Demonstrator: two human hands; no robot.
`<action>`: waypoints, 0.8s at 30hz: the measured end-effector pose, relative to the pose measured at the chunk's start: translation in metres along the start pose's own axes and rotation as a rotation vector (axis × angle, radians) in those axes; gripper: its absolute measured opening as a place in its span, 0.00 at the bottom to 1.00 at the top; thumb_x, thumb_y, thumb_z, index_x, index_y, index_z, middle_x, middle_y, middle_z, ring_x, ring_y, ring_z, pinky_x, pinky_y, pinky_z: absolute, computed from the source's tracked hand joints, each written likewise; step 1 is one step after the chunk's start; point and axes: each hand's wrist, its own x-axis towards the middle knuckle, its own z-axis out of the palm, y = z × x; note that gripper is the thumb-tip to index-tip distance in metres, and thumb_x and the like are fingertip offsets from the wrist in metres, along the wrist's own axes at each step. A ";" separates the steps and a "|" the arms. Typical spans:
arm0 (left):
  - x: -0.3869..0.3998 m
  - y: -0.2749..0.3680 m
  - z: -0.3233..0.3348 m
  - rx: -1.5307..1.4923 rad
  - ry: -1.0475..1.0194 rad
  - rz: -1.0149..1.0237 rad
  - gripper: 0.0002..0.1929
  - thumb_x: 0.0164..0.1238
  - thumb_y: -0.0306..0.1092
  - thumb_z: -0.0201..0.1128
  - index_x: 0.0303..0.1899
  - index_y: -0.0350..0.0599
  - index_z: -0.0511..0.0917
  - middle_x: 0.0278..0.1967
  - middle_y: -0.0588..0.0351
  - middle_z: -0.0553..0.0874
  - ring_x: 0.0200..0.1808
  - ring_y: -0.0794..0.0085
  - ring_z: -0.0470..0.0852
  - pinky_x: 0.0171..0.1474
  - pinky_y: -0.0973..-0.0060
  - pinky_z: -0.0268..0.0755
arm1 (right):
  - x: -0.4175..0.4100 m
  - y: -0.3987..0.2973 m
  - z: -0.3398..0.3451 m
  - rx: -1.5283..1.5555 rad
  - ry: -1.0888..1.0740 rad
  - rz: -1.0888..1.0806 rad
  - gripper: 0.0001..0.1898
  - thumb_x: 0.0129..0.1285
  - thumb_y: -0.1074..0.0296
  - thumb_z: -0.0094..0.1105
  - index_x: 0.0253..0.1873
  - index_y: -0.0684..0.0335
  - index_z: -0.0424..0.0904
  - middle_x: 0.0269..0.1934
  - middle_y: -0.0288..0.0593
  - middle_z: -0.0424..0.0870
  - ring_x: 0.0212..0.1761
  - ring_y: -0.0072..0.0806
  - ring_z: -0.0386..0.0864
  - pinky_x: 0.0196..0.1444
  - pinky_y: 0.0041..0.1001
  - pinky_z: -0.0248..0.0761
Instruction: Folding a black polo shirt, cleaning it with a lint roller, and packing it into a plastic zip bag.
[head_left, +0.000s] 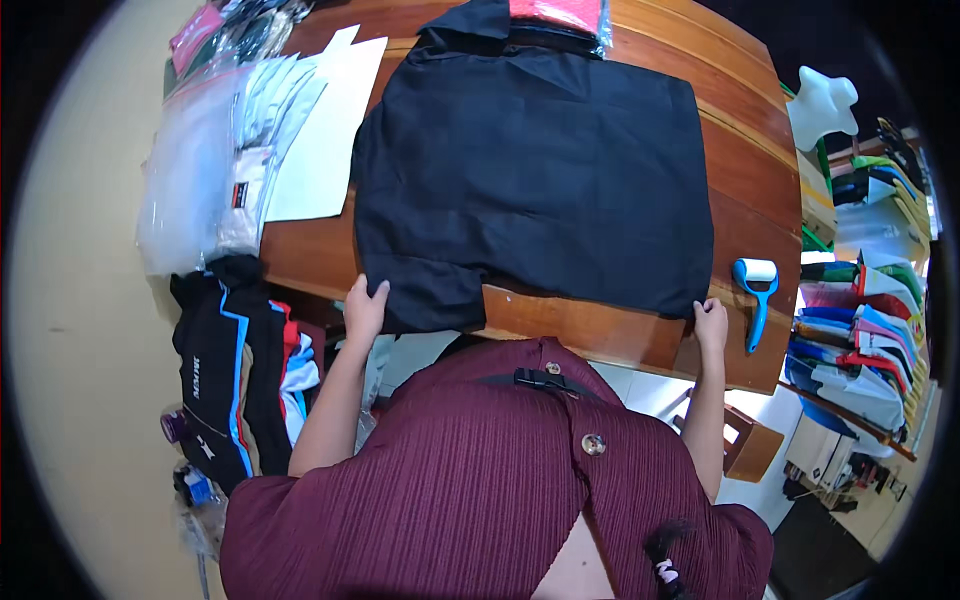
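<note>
A black short-sleeved garment (540, 172) lies spread out sideways on the wooden table (750, 180). One sleeve (435, 292) points towards me and reaches over the near table edge. The other sleeve lies at the far side, by a red item in clear plastic wrap. My left hand (364, 311) holds the cloth at the near sleeve's left edge, thumb on top. With thumb and finger, my right hand (709, 322) pinches the near right corner of the garment. A few creases run across the fabric.
A blue-handled lint roller (757, 296) lies right of my right hand. On the left are a white sheet (322, 150), clear plastic bags (187, 172) and folded garments. Dark jackets (217, 360) hang or lie at lower left. Hanging clothes (862, 330) and a white mannequin torso (817, 109) stand right.
</note>
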 end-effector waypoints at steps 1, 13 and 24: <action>-0.003 0.003 -0.002 -0.227 0.000 -0.005 0.24 0.70 0.46 0.63 0.55 0.33 0.74 0.52 0.41 0.83 0.54 0.50 0.81 0.56 0.65 0.73 | 0.002 0.004 -0.001 -0.003 -0.003 -0.015 0.15 0.68 0.56 0.62 0.43 0.61 0.69 0.36 0.49 0.78 0.46 0.46 0.82 0.46 0.42 0.76; -0.057 -0.029 -0.019 -0.377 -0.591 -0.337 0.22 0.70 0.44 0.66 0.59 0.43 0.76 0.37 0.62 0.84 0.38 0.72 0.82 0.47 0.72 0.74 | -0.039 -0.008 -0.025 -0.005 0.117 -0.057 0.26 0.61 0.48 0.70 0.45 0.68 0.74 0.38 0.56 0.79 0.42 0.53 0.79 0.46 0.44 0.72; -0.073 -0.003 -0.078 -0.425 -0.496 -0.154 0.30 0.69 0.48 0.66 0.63 0.35 0.73 0.55 0.53 0.83 0.55 0.72 0.80 0.62 0.74 0.68 | -0.020 0.017 -0.028 1.032 -0.292 0.169 0.14 0.67 0.71 0.61 0.50 0.58 0.65 0.35 0.41 0.81 0.22 0.23 0.78 0.23 0.23 0.72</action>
